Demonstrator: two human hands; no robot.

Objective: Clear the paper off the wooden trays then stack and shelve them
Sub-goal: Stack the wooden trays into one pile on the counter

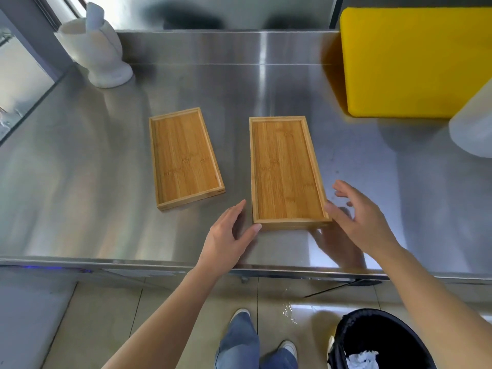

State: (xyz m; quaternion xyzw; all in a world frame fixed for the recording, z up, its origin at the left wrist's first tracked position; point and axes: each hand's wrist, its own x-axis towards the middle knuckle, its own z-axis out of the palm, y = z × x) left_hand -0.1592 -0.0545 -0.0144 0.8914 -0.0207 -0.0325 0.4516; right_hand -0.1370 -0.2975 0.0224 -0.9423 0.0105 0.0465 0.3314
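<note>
Head view, looking down on a steel tabletop [87,161]. Two wooden trays lying flat on it, both bare inside, no paper on them. Left tray [185,158] near the middle of the tabletop, turned a little, well apart from both hands. Right tray [286,171] just beside it with a strip of steel between them, its short end pointing to the front edge of the tabletop.

Left hand [229,241] at the near left corner of the right tray, fingers spread and half open, thumb tip touching or almost touching the front rim; cannot tell if really in contact. Nothing held. Right hand [359,219] at the near right corner of the same tray, open wide, fingers loose, thumb close against the right rim; nothing gripped.

White vase-like holder [95,54] at the far left corner. Yellow board [415,62] standing at the far right, with a pale plastic container [474,123] in front of it at the right edge. Below the front edge, on the floor, a black bin [378,339] with crumpled white paper [363,359] inside, next to the person's shoes.
</note>
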